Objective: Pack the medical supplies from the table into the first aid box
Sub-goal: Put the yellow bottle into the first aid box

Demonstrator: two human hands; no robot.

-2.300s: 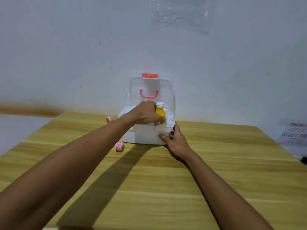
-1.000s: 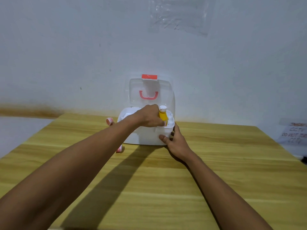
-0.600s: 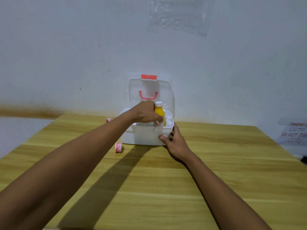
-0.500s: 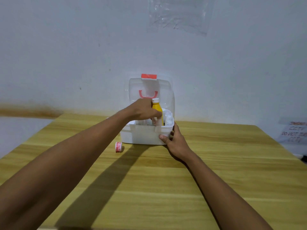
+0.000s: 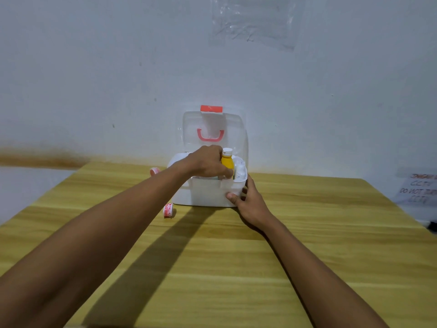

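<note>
A white first aid box [image 5: 205,194] stands at the far middle of the wooden table, its clear lid [image 5: 212,129] with a red handle and latch propped upright against the wall. My left hand [image 5: 208,163] reaches over the box's open top and grips a yellow bottle [image 5: 227,162] with a white cap, which stands upright, partly inside the box. My right hand [image 5: 248,204] holds the box's front right corner, thumb on the front wall. Another white item [image 5: 240,171] shows inside the box at the right. What else lies inside is hidden.
A red and white tape roll [image 5: 169,210] lies on the table by the box's front left corner. A second roll [image 5: 155,171] sits behind my left forearm, left of the box. A paper sign [image 5: 418,190] hangs at the far right beyond the table edge.
My left hand has lifted the yellow bottle a little and lowered it again inside the box. The right hand has stayed on the box corner.
</note>
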